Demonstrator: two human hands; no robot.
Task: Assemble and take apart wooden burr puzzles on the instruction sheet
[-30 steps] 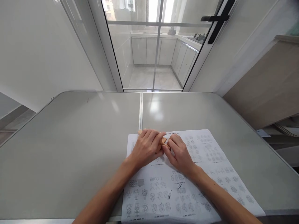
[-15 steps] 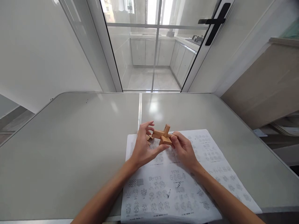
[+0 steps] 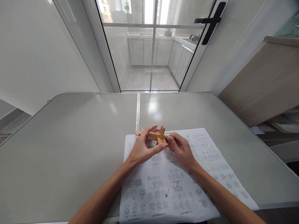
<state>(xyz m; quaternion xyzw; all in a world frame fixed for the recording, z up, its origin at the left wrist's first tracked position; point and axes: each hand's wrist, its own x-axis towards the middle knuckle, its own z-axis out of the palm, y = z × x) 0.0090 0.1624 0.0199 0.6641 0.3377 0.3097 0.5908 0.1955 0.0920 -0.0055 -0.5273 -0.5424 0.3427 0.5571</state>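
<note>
Both hands hold one wooden interlocking puzzle (image 3: 161,141), made of crossed light-brown bars with one bar sticking up. My left hand (image 3: 142,147) is curled round its left side, thumb along the near lower bar and fingers behind the left bar. At the right end, my right hand (image 3: 183,150) pinches a bar between thumb and fingers. Loose wooden pieces (image 3: 138,132) lie on the table just beyond my left hand, partly hidden by it. Under the hands is a printed instruction sheet (image 3: 173,199) with rows of puzzle diagrams.
The grey table (image 3: 70,149) has a metal seam (image 3: 138,107) running away from me. Beyond its far edge stands a glazed door with a black handle (image 3: 211,21). A wooden shelf unit (image 3: 263,81) is at the right, beside the table.
My left hand has closed in round the puzzle, its fingers now behind the left bar. The puzzle has shifted slightly left and turned a little. More of the loose pieces shows beyond the hand.
</note>
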